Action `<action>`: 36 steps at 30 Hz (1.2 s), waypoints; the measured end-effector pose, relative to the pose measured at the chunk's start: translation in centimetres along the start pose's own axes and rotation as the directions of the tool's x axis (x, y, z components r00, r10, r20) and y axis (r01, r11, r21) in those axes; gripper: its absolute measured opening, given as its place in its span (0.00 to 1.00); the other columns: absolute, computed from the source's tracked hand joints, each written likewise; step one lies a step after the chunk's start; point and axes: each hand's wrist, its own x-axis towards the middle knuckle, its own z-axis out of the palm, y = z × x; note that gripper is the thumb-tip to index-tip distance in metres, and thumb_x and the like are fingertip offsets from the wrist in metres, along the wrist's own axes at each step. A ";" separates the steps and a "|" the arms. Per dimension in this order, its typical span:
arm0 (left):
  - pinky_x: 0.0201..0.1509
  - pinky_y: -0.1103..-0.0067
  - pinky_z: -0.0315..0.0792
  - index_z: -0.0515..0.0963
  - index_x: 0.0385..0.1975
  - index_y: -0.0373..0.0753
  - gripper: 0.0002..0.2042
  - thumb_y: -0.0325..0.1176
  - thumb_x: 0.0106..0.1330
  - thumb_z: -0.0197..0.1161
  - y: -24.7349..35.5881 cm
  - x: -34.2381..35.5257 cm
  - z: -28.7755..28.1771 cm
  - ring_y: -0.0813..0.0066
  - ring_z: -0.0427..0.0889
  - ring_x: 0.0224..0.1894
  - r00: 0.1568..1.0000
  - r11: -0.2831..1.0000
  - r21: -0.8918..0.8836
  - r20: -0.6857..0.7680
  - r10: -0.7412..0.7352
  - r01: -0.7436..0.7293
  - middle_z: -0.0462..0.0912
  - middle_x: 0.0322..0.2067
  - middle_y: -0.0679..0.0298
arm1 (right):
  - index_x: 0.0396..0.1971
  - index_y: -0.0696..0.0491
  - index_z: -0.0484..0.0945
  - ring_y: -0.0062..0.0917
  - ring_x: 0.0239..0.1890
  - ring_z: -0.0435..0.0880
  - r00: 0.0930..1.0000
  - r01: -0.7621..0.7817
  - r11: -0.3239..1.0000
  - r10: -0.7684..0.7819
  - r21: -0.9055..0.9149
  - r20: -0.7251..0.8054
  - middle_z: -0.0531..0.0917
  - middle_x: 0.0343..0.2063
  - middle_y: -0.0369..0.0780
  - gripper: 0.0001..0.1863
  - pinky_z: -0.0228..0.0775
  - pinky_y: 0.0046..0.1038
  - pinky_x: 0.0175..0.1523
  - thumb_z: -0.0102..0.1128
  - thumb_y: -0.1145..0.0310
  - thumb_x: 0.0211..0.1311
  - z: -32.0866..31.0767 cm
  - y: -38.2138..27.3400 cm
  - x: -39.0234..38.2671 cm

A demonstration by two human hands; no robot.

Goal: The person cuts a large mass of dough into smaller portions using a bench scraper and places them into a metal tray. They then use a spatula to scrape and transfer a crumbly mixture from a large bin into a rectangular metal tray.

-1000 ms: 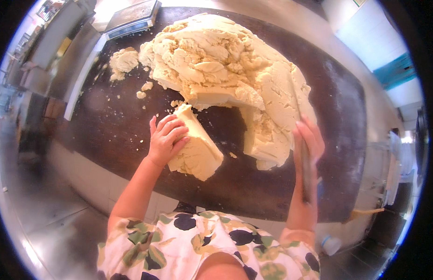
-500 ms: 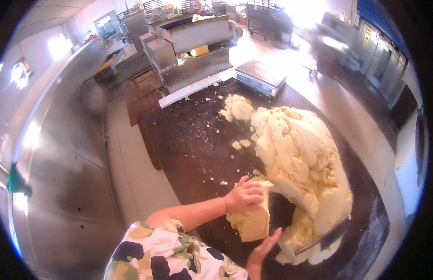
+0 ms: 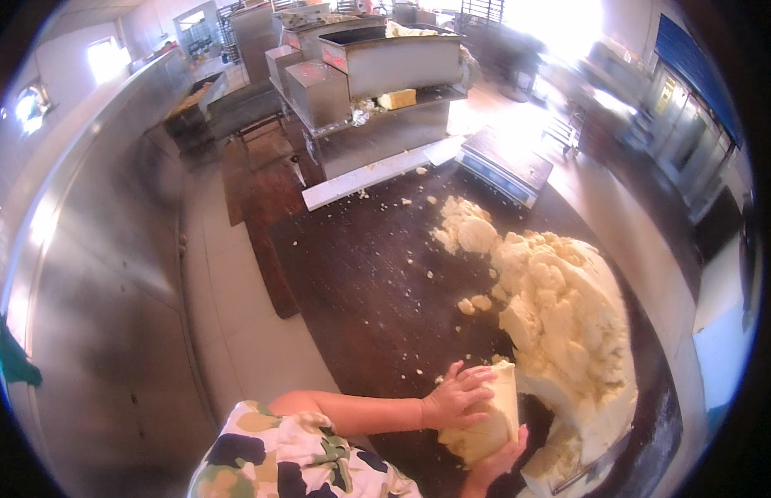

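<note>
One dough block (image 3: 496,419) sits by the worktop's (image 3: 360,282) near edge, left hand (image 3: 458,400) spread wide over it, right hand (image 3: 503,458) open against its side, probably steadying both sides; bigger dough mass (image 3: 578,332) to its right; since half-second ago, right hand reaches block

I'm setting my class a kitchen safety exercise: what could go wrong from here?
The dough block, with the left hand and right hand against it, might dent or break if squeezed unevenly. The right hand could bump the long tool lying at the near end of the dough mound.
</note>
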 end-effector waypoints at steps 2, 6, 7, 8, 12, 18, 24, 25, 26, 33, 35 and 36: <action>0.65 0.52 0.43 0.68 0.55 0.44 0.25 0.50 0.60 0.57 -0.9 -0.3 -1.0 0.61 0.59 0.66 0.999 0.999 -0.031 -0.008 0.043 -0.043 0.63 0.61 0.58 | 0.54 0.65 0.66 0.41 0.61 0.64 0.989 0.145 0.979 -0.143 -0.141 0.028 0.68 0.57 0.51 0.24 0.53 0.40 0.66 0.38 0.58 0.71 2.0 -1.3 0.9; 0.66 0.57 0.42 0.62 0.62 0.43 0.32 0.57 0.63 0.48 -3.0 -1.0 -1.8 0.62 0.58 0.66 0.997 0.997 0.019 0.018 0.069 -0.069 0.62 0.63 0.58 | 0.53 0.62 0.67 0.42 0.61 0.64 0.975 0.223 0.955 -0.217 -0.194 0.054 0.67 0.58 0.51 0.23 0.53 0.41 0.66 0.40 0.58 0.71 5.4 -2.9 1.6; 0.65 0.58 0.43 0.62 0.62 0.43 0.32 0.57 0.63 0.47 -3.8 -1.4 -1.6 0.62 0.57 0.66 0.999 0.998 0.030 0.023 0.049 -0.050 0.62 0.63 0.59 | 0.53 0.62 0.67 0.41 0.61 0.64 0.972 0.234 0.950 -0.229 -0.208 0.049 0.67 0.58 0.51 0.22 0.53 0.40 0.66 0.40 0.58 0.71 6.1 -2.9 1.5; 0.65 0.59 0.43 0.63 0.61 0.43 0.31 0.57 0.62 0.48 -4.3 -1.4 -1.6 0.62 0.58 0.66 0.999 0.998 0.029 0.006 0.053 -0.053 0.62 0.62 0.59 | 0.53 0.62 0.67 0.41 0.61 0.64 0.970 0.244 0.943 -0.242 -0.227 0.040 0.67 0.58 0.51 0.22 0.53 0.40 0.66 0.40 0.59 0.71 6.5 -2.6 1.6; 0.63 0.61 0.45 0.64 0.59 0.44 0.31 0.56 0.60 0.52 -5.7 -0.7 -0.8 0.64 0.60 0.64 0.999 0.998 0.062 -0.015 0.028 -0.027 0.64 0.60 0.61 | 0.49 0.61 0.68 0.43 0.61 0.64 0.983 0.176 0.966 -0.182 -0.187 -0.015 0.67 0.57 0.51 0.19 0.52 0.42 0.66 0.41 0.61 0.69 8.1 -1.5 2.7; 0.62 0.61 0.47 0.65 0.59 0.47 0.31 0.55 0.57 0.56 -6.4 0.4 -0.1 0.66 0.60 0.64 1.000 0.997 0.080 0.005 0.005 -0.005 0.65 0.60 0.63 | 0.60 0.60 0.61 0.35 0.63 0.61 0.995 0.104 0.993 -0.104 -0.060 0.014 0.63 0.61 0.45 0.26 0.49 0.37 0.67 0.41 0.58 0.69 6.4 -0.7 4.1; 0.63 0.62 0.46 0.65 0.59 0.48 0.29 0.53 0.59 0.56 -6.6 1.1 0.8 0.64 0.60 0.65 0.997 0.998 0.024 0.058 0.055 -0.056 0.65 0.60 0.64 | 0.66 0.56 0.53 0.35 0.67 0.55 0.818 -0.328 0.711 0.543 0.622 -0.190 0.57 0.66 0.43 0.38 0.46 0.38 0.69 0.36 0.42 0.66 4.6 2.2 3.2; 0.63 0.62 0.46 0.65 0.59 0.48 0.29 0.53 0.60 0.55 -6.8 1.5 0.3 0.64 0.60 0.65 0.997 0.998 0.019 0.061 0.054 -0.056 0.65 0.60 0.64 | 0.66 0.54 0.53 0.37 0.68 0.54 0.813 -0.352 0.618 0.574 0.703 -0.098 0.57 0.67 0.43 0.40 0.45 0.39 0.69 0.37 0.40 0.64 5.5 2.7 3.2; 0.62 0.62 0.49 0.66 0.58 0.47 0.28 0.52 0.60 0.55 -6.9 1.9 -0.2 0.62 0.60 0.64 0.993 0.993 -0.016 0.022 0.118 -0.118 0.66 0.60 0.62 | 0.67 0.53 0.52 0.38 0.68 0.53 0.806 -0.378 0.515 0.592 0.769 0.000 0.56 0.67 0.43 0.42 0.44 0.40 0.70 0.37 0.37 0.62 6.6 3.2 3.2; 0.65 0.65 0.57 0.62 0.61 0.40 0.31 0.49 0.60 0.57 -15.2 1.6 -3.4 0.52 0.63 0.62 0.998 0.974 -0.219 0.016 -0.062 0.064 0.63 0.61 0.51 | 0.66 0.50 0.57 0.39 0.67 0.56 0.723 -0.559 0.212 0.597 0.801 0.346 0.57 0.67 0.44 0.43 0.42 0.39 0.71 0.33 0.32 0.61 12.8 -2.1 3.7; 0.69 0.73 0.53 0.57 0.65 0.39 0.27 0.41 0.69 0.50 -18.6 -1.0 -3.8 0.67 0.60 0.66 0.843 0.276 -0.832 0.354 -0.405 0.482 0.64 0.63 0.61 | 0.66 0.49 0.57 0.37 0.66 0.57 0.907 -0.362 0.801 0.184 0.477 0.379 0.57 0.67 0.40 0.41 0.43 0.39 0.70 0.32 0.34 0.64 12.7 -0.3 3.6; 0.69 0.73 0.51 0.56 0.66 0.40 0.27 0.43 0.70 0.48 -19.6 -1.9 -5.4 0.69 0.59 0.66 0.819 0.276 -0.813 0.366 -0.442 0.513 0.62 0.63 0.63 | 0.65 0.50 0.60 0.36 0.66 0.58 0.906 -0.406 0.621 0.180 0.670 0.383 0.60 0.66 0.40 0.37 0.44 0.38 0.70 0.33 0.37 0.66 12.5 -4.3 4.4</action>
